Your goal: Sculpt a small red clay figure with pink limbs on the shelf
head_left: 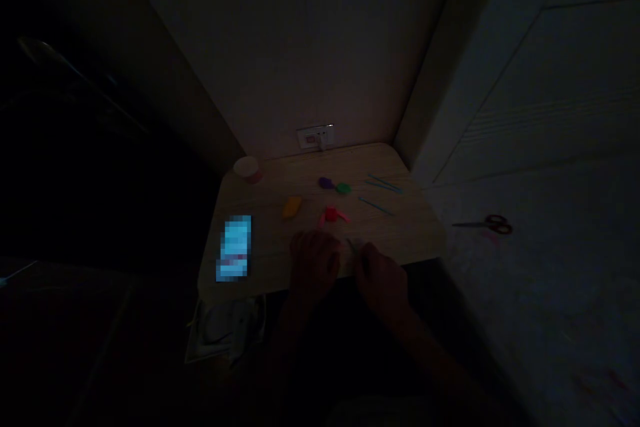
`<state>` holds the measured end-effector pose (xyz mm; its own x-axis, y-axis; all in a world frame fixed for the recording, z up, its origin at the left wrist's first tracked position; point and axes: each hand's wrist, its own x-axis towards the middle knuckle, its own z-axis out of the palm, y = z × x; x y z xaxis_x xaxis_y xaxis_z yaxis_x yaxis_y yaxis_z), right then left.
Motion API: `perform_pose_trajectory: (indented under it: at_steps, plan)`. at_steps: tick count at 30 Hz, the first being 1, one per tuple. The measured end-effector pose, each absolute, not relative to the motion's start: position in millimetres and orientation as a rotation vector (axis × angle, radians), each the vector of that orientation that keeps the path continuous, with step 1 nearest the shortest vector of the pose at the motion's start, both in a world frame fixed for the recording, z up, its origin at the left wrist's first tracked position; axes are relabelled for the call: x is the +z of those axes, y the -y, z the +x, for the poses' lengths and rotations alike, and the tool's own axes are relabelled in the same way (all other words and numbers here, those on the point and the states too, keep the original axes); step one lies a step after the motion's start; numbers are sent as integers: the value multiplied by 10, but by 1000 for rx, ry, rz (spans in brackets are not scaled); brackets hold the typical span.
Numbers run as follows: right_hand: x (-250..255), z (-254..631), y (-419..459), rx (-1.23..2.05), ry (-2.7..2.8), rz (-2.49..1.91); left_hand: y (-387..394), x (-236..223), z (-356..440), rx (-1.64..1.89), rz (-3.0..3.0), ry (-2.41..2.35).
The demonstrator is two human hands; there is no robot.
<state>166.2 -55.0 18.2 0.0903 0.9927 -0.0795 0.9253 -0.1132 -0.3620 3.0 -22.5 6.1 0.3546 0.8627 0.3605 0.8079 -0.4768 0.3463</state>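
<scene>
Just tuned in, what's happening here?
In dim light, a person has both hands at a small table. The right hand holds a thin stick; it is too dark to tell whether the left hand holds anything. Just beyond the hands lies a red piece. A lit phone lies at left.

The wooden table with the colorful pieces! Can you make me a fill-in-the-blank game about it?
1. The purple piece lies beside a ____ piece.
2. The cup sits near the far ____ corner of the wooden table.
3. The person's ____ hand holds a thin stick.

Missing words: green; left; right.
</scene>
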Motion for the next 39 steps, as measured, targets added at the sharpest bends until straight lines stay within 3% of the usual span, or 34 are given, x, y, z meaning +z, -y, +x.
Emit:
perform_pose_trajectory:
  at_steps: [39]
  plan:
    - [120, 1825, 480, 488, 1846, -2060, 187, 25, 73, 881, 2444, -1679]
